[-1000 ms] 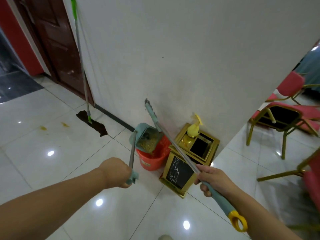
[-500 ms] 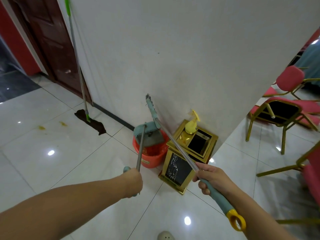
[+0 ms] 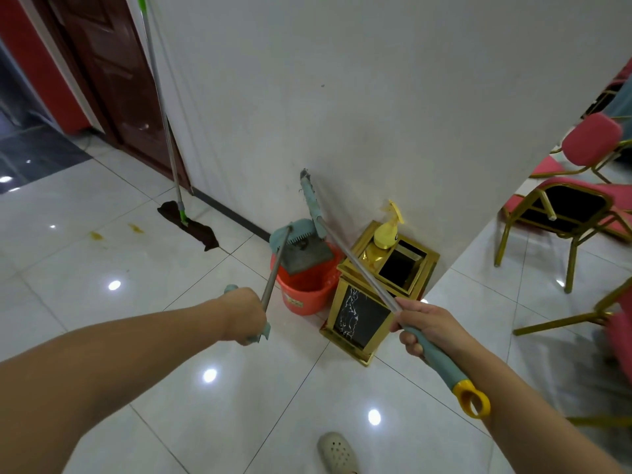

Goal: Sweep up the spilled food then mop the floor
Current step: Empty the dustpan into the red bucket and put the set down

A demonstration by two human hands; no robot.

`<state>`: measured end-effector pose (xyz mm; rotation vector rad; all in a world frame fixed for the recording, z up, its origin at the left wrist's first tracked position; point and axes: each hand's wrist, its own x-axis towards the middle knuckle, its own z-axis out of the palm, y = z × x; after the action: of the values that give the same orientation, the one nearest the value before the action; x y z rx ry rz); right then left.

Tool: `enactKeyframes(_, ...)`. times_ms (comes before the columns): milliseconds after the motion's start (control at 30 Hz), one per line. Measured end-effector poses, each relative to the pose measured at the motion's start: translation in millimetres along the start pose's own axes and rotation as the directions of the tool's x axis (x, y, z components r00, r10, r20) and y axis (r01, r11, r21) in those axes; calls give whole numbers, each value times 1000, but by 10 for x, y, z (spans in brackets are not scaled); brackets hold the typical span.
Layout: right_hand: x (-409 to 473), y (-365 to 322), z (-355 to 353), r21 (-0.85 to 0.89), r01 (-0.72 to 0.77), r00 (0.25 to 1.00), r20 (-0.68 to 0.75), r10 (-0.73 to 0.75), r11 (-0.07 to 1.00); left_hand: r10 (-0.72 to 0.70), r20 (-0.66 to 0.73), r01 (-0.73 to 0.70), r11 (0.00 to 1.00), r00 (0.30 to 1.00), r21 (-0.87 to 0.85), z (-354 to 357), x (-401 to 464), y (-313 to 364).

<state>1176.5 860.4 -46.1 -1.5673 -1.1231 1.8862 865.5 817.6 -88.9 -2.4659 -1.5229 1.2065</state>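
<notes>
1. The left hand (image 3: 243, 314) grips the dustpan (image 3: 301, 246) handle — pan tipped over the red bucket (image 3: 304, 292).
2. The right hand (image 3: 422, 325) grips the broom (image 3: 359, 271) handle.
3. The mop (image 3: 188, 225) leans on the wall (image 3: 376, 97).

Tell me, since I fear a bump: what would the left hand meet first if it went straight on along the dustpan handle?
Probably the red bucket: the left hand points along the dustpan handle towards it, though depth is unclear.

Looks like a banquet hall or restaurant corridor: glossy white floor tiles (image 3: 102, 268), gold-framed red banquet chairs (image 3: 567, 200) (stacked-looking, right side), gold-trimmed marble-panel bin (image 3: 359, 319) against a white wall (image 3: 376, 97), dark wooden door (image 3: 113, 80).
</notes>
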Motion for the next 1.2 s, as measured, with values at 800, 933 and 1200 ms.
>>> enactKeyframes(800,-65,-220,303,-59,-18,1000,-12,17,998,-265,-307,145,921,914,-361,294,-39,-168)
enactKeyframes(933,-79,-326,471,-79,4,1000,-14,-5,997,-476,-302,274,807,826,-523,323,-136,-267)
enactKeyframes(1200,-176,-664,1070,-125,-67,997,33,72,990,-765,-99,394,433,636,-811,391,-527,-364)
